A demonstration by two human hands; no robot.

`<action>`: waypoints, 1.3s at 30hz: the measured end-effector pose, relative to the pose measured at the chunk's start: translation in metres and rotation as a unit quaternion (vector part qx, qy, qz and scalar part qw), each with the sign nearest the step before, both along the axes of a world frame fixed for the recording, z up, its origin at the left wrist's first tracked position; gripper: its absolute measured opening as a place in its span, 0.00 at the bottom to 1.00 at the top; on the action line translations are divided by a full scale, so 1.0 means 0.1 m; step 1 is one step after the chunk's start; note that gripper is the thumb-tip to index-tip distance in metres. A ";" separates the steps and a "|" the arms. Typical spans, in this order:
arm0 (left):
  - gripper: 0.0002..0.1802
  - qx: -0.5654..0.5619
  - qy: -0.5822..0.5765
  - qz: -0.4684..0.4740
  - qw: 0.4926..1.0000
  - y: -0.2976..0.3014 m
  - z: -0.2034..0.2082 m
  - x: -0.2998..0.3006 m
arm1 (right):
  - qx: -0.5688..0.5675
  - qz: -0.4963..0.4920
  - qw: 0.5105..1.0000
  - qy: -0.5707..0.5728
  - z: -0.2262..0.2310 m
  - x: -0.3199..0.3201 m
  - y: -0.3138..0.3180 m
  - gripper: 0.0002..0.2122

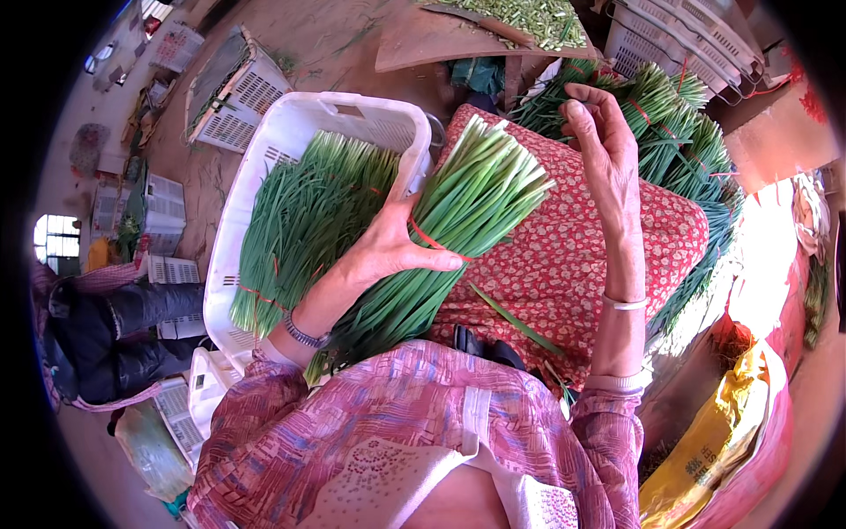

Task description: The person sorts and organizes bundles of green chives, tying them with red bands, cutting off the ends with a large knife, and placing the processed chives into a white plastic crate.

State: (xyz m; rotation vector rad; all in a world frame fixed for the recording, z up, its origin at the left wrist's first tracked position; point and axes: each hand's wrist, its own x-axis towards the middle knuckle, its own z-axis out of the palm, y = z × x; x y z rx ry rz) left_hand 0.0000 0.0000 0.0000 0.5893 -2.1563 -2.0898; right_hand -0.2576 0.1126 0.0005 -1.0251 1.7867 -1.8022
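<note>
Green bundle [483, 189] of long leaves, gripped in the left hand [388, 242] — thumb laid across the front, just beside a thin red band [426, 234]. Tilted, with pale cut ends up and away from the body and darker tips trailing down past the left forearm. Located between a white crate [374, 103] on the left and a red flowered cloth [546, 273] over the lap, overlapping part of each in view.

Raised above the far right side of the cloth, well apart from the bundle: the right hand [604, 132], half curled, thumb and forefinger near each other. Cannot tell of anything thin between them.

Inside the crate, more bundles [308, 212], laid side by side. Beyond the right hand, a pile [679, 132] of similar ones. On the cloth, a loose leaf [511, 317]. At the top, a wooden surface [432, 42] with a knife [480, 19] and chopped stems [546, 18]. Lower right, a yellow sack [705, 441].
</note>
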 end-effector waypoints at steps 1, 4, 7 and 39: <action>0.46 0.007 -0.014 -0.007 1.000 0.01 0.04 -0.01 | -0.038 0.011 0.999 0.018 0.15 0.15 0.06 0.21; 0.42 -0.017 -0.021 -0.007 1.000 -0.09 0.09 -0.11 | 0.058 0.087 0.977 0.187 0.24 0.27 0.08 0.20; 0.39 -0.107 -0.078 -0.046 0.990 -0.12 0.16 -0.11 | 0.050 0.079 0.995 -0.018 0.09 0.12 0.05 0.15; 0.34 -0.166 -0.158 0.251 0.940 -1.64 -1.06 1.08 | 0.134 -0.262 0.924 0.243 -0.10 -1.15 1.10 0.16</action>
